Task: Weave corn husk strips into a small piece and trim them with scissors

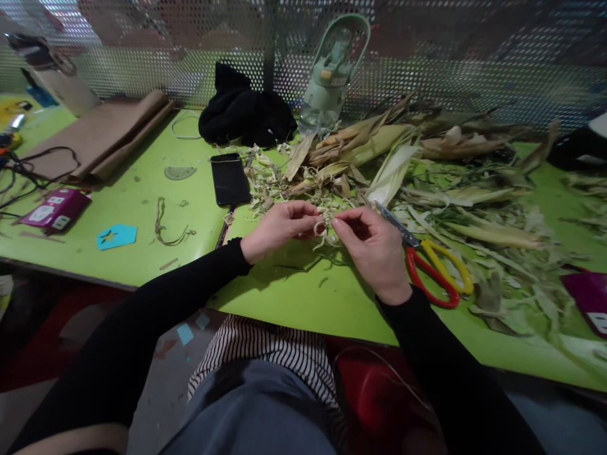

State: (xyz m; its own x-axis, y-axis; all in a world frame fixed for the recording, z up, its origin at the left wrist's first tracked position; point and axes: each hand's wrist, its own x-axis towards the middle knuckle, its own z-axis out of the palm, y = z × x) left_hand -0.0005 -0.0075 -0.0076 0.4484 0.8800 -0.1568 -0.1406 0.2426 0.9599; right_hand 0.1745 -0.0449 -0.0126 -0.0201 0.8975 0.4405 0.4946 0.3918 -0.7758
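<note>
A small pale braid of corn husk strips (325,222), with a curled loop hanging down, is held up between both hands over the green table. My left hand (287,226) pinches it from the left, thumb and forefinger together. From the right, my right hand (370,245) pinches it too, fingertips close to those of the left. Scissors (439,272) with one red and one yellow handle lie just right of my right hand. Behind the hands, a heap of dried and green corn husks (379,148) spreads to the right, with shredded bits around it.
A black phone (230,179) lies left of the husks. Behind it are a black cloth (246,114) and a green bottle (327,82). Farther left are a twisted husk cord (164,227), a blue paper tag (116,237), a purple box (55,210) and brown sheet material (104,133).
</note>
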